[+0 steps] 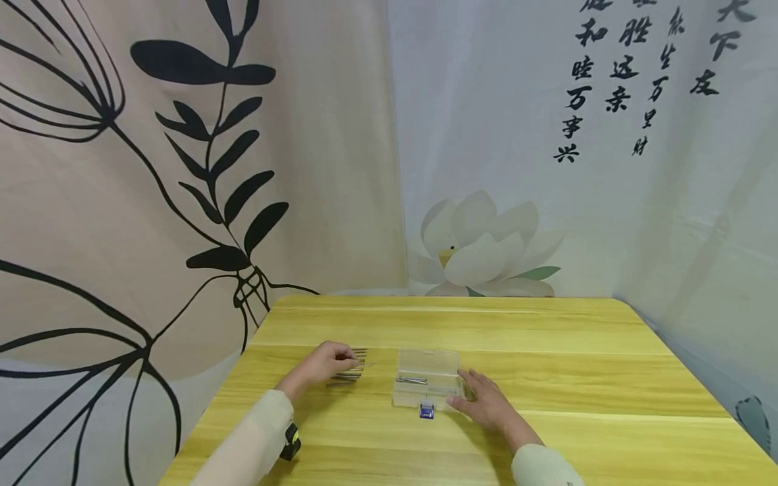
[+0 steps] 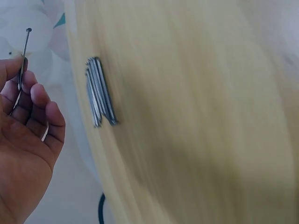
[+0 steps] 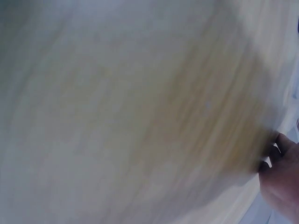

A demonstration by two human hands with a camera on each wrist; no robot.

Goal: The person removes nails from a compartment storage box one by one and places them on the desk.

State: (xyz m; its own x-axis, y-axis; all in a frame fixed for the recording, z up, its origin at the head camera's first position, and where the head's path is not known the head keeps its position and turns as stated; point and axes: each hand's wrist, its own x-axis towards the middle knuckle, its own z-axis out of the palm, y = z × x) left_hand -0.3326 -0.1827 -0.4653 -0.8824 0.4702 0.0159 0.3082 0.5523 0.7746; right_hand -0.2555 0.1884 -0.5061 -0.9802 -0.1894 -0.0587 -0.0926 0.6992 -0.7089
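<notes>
My left hand (image 1: 328, 361) pinches a nail (image 2: 25, 43) between thumb and fingertips; its flat head sticks up past them in the left wrist view. Below that hand, several long grey nails (image 2: 99, 91) lie side by side on the table. A clear plastic box (image 1: 444, 388) sits to the right with its lid (image 1: 429, 362) swung back, and a few nails (image 1: 412, 380) rest in its left part. At the box's right end, my right hand (image 1: 489, 405) holds it, thumb by the front corner and fingers along the side. The right wrist view is mostly blurred.
A blue latch (image 1: 427, 410) juts from the box's front. The wooden table (image 1: 608, 378) extends to both sides, with a printed curtain (image 1: 340, 169) hanging behind its far edge. A black-and-yellow object (image 1: 291, 442) shows beside the left cuff.
</notes>
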